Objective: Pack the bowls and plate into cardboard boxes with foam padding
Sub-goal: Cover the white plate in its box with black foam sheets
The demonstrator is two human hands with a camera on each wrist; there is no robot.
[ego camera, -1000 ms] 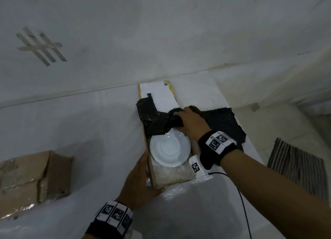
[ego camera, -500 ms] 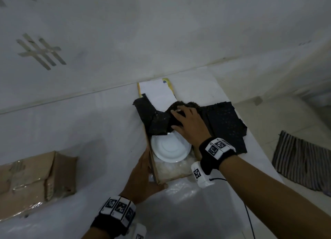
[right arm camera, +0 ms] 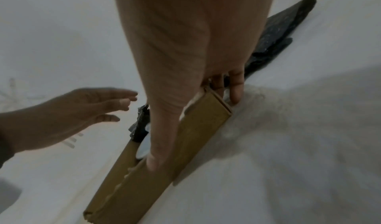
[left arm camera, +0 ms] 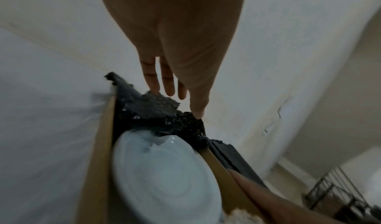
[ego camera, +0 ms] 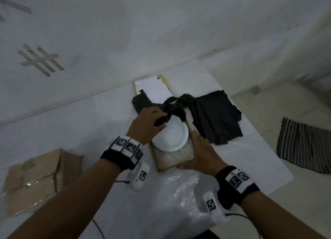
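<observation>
A white plate (ego camera: 170, 138) (left arm camera: 164, 178) lies in a shallow cardboard box (ego camera: 154, 158) (right arm camera: 164, 170) on whitish padding (ego camera: 175, 157). Black foam (ego camera: 141, 102) (left arm camera: 148, 108) covers the box's far end and overlaps the plate's far rim. My left hand (ego camera: 148, 124) (left arm camera: 175, 89) reaches over the box's left wall, and its straight fingertips touch that foam. My right hand (ego camera: 200, 149) (right arm camera: 185, 64) lies along the box's right wall, fingers straight on the outside and thumb at the near corner.
A stack of black foam sheets (ego camera: 215, 120) lies right of the box. A flattened cardboard box (ego camera: 34, 181) sits at the left and clear plastic wrap (ego camera: 184, 194) lies in front. A white sheet (ego camera: 152, 88) lies behind. A striped cloth (ego camera: 304, 145) lies on the floor past the table's right edge.
The hands have swapped places. The right hand left the black foam and now lies on the box's right wall. The left hand left the box's left side and reached onto the foam.
</observation>
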